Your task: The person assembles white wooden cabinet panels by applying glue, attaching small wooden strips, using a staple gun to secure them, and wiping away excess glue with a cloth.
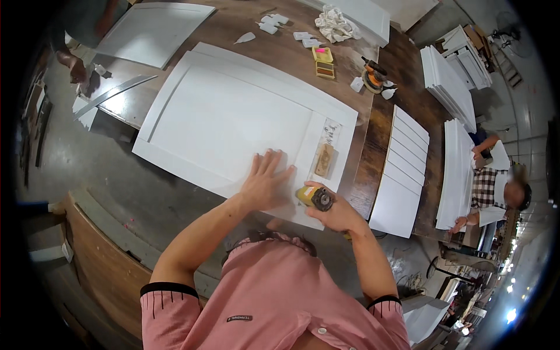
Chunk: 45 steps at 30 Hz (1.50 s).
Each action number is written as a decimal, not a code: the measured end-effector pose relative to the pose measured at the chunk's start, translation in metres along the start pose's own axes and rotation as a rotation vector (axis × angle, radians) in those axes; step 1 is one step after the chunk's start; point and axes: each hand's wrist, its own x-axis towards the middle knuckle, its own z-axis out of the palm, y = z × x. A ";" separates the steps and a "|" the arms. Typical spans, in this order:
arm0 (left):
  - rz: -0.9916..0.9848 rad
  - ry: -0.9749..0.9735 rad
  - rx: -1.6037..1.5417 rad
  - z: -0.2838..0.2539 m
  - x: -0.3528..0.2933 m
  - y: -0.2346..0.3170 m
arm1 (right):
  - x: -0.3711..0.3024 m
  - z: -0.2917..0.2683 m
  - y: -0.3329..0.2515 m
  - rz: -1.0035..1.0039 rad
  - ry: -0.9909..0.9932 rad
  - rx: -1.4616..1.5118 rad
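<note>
The right hand is wrapped around one yellow power tool. The tool sits at the near right corner of one big white door panel. The left hand is spread flat on the panel, just left of the tool, and grips nothing. The panel lies on the brown bench and pokes out past its near edge. One small wood block lies on the panel, just past the tool and in its way on that side.

Toward the far edge of the bench are one white cloth, one open yellow box and one orange sander. There are several small white bottles too, maybe more than five, but they look too tiny to count well. One grooved white panel lies off to the right.
</note>
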 end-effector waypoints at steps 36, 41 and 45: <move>-0.078 0.098 0.219 0.011 0.007 0.030 | 0.062 -0.034 0.014 -0.077 0.820 -0.403; -0.084 0.121 0.190 0.010 0.004 0.030 | 0.021 -0.082 0.070 0.103 0.989 -0.330; 0.119 -0.076 0.145 0.008 -0.022 0.036 | -0.028 -0.065 0.145 0.265 0.888 -0.469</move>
